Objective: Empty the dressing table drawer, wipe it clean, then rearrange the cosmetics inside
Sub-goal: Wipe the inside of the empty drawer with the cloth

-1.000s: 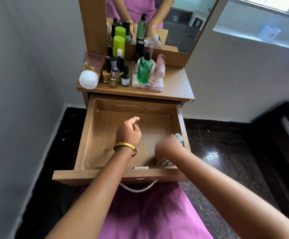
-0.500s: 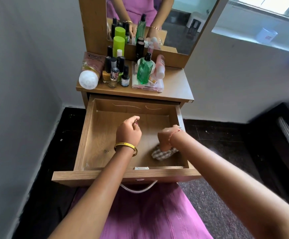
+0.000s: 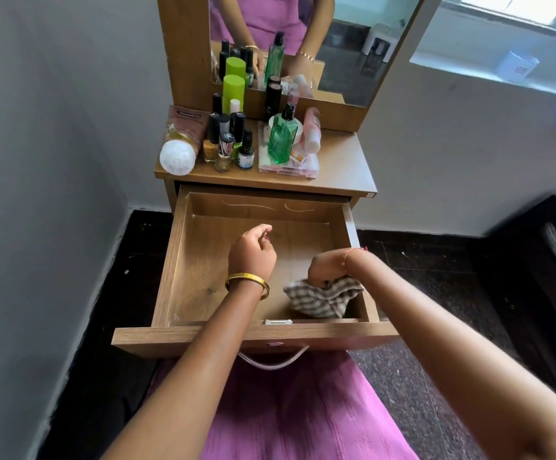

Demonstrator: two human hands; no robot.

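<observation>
The wooden drawer [image 3: 170,260] is pulled out and holds only a checked cloth [image 3: 323,298] at its front right. My right hand [image 3: 324,267] grips that cloth and presses it onto the drawer floor. Over the drawer's middle hovers my left hand [image 3: 253,252], fingers loosely curled and holding nothing, a gold bangle on its wrist. The cosmetics stand on the dressing table top [image 3: 343,167]: a green glass bottle [image 3: 281,137] on a clear tray [image 3: 288,167], several nail polish bottles [image 3: 227,147], a lime-green bottle [image 3: 233,91], a pink tube with a white cap [image 3: 180,144].
A mirror [image 3: 303,38] rises behind the table top. A grey wall [image 3: 54,161] stands close on the left. Dark furniture [image 3: 552,254] sits at the right on the dark floor. The drawer's metal handle [image 3: 271,360] hangs above my pink skirt.
My right hand has drawn the cloth from the drawer's front right corner a little leftward and inward. My left hand has stayed in place.
</observation>
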